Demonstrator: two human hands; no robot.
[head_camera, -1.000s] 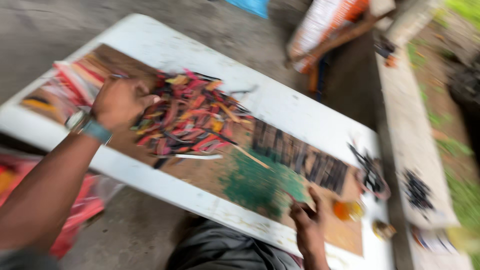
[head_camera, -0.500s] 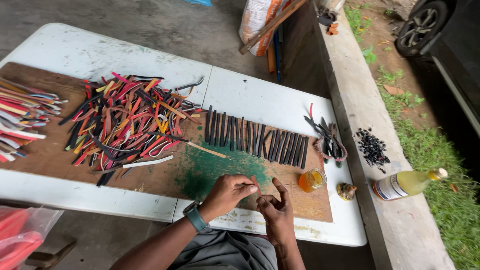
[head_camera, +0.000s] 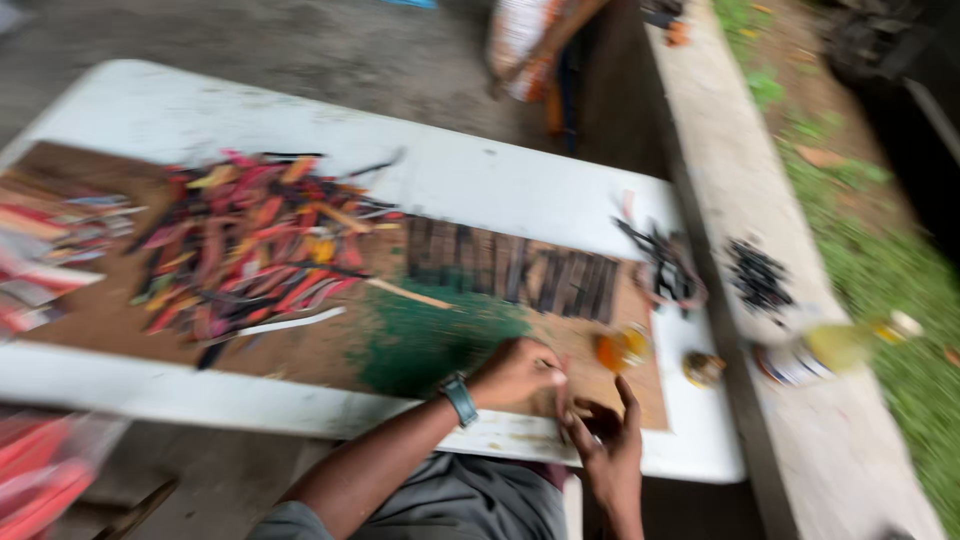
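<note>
Spanning most of the blurred view: a white folding table (head_camera: 520, 180), with a brown board (head_camera: 330, 350) laid on top. Heaped on the board's left half, a loose pile of red, orange, yellow and black strips (head_camera: 250, 250); more red and pale strips (head_camera: 45, 240) fanned at the far left edge. Stained into the board near its front edge, a green patch (head_camera: 430, 340). Lined up side by side beyond the patch, a row of dark strips (head_camera: 510, 268), with a tangle of dark pieces (head_camera: 665, 265) just to its right. Along the right, a concrete ledge (head_camera: 760, 200) carrying a small heap of black bits (head_camera: 757, 275) and a lying bottle of yellowish liquid (head_camera: 835, 350). Resting near the board's right end, a small orange jar (head_camera: 620, 350). At the near edge, left hand (head_camera: 515, 372), wristwatch (head_camera: 460, 398) on the wrist, curled on the board beside the green patch; right hand (head_camera: 608, 445) just beneath, fingers spread and raised. Fingertips of both meeting, pinching something too small and blurred to tell.
</note>
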